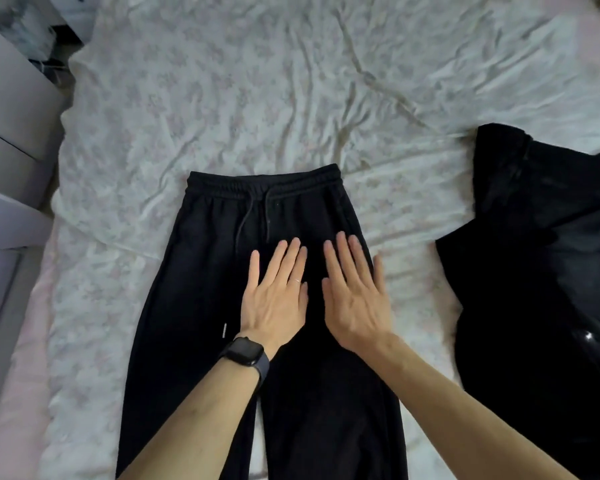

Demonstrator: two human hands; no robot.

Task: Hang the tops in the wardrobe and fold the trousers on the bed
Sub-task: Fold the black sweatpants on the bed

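A: Black trousers [201, 306] lie flat on the bed [257, 98], waistband far, legs near. Left hand [274, 303] and right hand [355, 303] press palms down mid-seat, fingers straight, slightly spread.

B: Advice: sweep outward to push creases out, then fold leg over leg. Dark garment [534, 254] waits right.

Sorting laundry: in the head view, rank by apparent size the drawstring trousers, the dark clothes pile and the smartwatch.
Largest: drawstring trousers
Next: dark clothes pile, though the frame cuts both off, so unsure
Smallest: smartwatch
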